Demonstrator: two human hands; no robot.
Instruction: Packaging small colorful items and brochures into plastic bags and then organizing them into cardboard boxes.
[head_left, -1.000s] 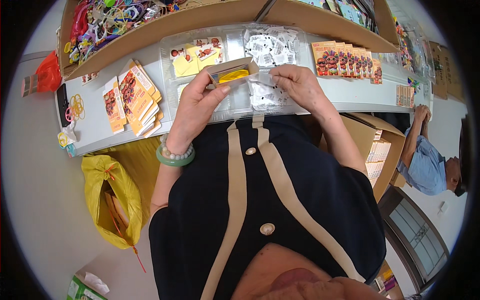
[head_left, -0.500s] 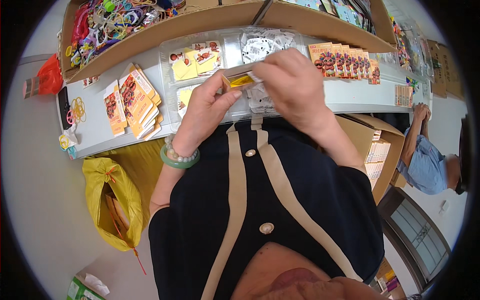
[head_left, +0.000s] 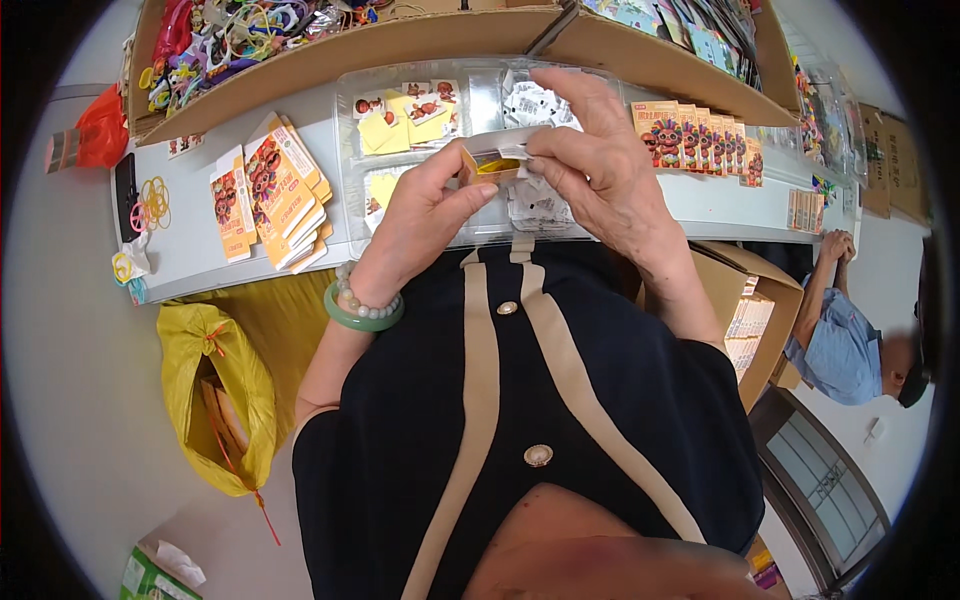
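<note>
Over the clear plastic tray, my left hand (head_left: 425, 215) is closed around a small open cardboard box (head_left: 497, 177), orange outside with something yellow inside. My right hand (head_left: 615, 180) is at the box's open end. Its thumb and forefinger pinch a small white piece (head_left: 524, 153); whether it is a flap or a packet I cannot tell. Its other fingers are raised. Beneath my hands, the divided tray (head_left: 350, 160) holds small white printed packets (head_left: 535, 103), yellow paper squares (head_left: 376, 131) and cards with red cartoon figures (head_left: 427, 109).
Flat orange-and-white boxes (head_left: 280, 195) lie stacked at left; a row of similar ones (head_left: 690, 135) is at right. Behind stands a long cardboard carton (head_left: 350, 72) of trinkets. A carton (head_left: 715, 290) of boxes and a yellow sack (head_left: 190, 400) flank me. Another person (head_left: 845, 340) is at far right.
My right hand's raised fingers have spread and lifted while its thumb and forefinger stay at the box opening. The box remains in my left hand. The whole view has shifted slightly.
</note>
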